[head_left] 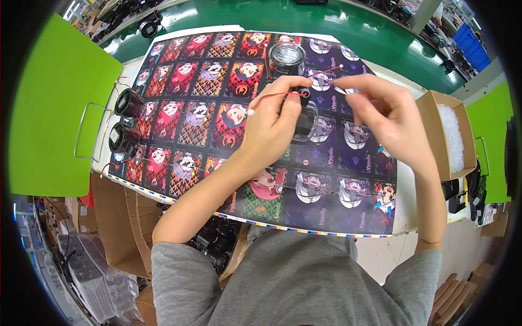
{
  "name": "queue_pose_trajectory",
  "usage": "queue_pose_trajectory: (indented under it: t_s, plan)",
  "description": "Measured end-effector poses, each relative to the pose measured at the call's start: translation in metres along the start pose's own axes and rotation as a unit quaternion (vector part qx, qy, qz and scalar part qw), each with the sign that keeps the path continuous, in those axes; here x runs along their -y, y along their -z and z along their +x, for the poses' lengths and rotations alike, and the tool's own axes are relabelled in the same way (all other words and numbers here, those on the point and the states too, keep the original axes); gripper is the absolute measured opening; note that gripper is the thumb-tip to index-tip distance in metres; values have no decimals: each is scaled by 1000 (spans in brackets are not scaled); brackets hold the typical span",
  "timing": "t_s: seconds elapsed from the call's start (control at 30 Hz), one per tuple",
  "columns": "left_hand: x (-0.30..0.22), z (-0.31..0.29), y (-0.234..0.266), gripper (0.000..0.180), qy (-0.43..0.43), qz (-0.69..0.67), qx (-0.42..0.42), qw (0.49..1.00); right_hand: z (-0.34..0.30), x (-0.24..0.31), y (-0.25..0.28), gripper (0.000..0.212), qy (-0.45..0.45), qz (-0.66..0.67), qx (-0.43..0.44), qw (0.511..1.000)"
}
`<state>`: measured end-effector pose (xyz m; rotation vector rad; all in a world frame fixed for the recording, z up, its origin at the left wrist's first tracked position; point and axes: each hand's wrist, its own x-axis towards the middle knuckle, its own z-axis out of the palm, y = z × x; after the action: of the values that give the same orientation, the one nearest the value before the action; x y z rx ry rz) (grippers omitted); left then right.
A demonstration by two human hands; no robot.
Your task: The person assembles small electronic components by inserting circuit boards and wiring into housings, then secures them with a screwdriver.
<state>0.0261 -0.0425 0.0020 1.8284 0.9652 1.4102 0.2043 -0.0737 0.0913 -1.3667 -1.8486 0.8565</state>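
My left hand point(274, 117) is closed around a black cylindrical part with a clear cup-shaped end point(309, 122). A thin red wire point(277, 95) runs across its fingers, and another red wire end rises toward the right. Close by on the right, my right hand point(389, 108) has thumb and forefinger drawn together at a small whitish piece, too small to name. Just beyond the left hand stands a black cylinder with a clear ribbed top point(287, 57). Two more black cylinders point(129, 103) with red wires lie at the left edge of the printed sheet point(206, 117).
At the right stands a cardboard box point(435, 122) of small clear pieces. A green work surface point(217, 32) spans the back. Bright green panels point(54, 108) flank both sides. Below the table's front edge is an open carton point(125, 228), with black parts point(217, 242) beside it.
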Motion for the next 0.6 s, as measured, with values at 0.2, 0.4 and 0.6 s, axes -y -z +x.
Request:
queue_pose_trajectory:
  t_s: [0.2,0.4,0.6]
  plan:
    - [-13,8,10,23,88,-178,102,975,-9,-39,29,15,25,-132,-38,990]
    - [-16,12,12,21,87,-268,33,959,-10,-69,23,15,45,-233,-6,971]
    - [-23,17,20,16,97,-285,48,952,-4,-76,10,10,69,-287,-23,955]
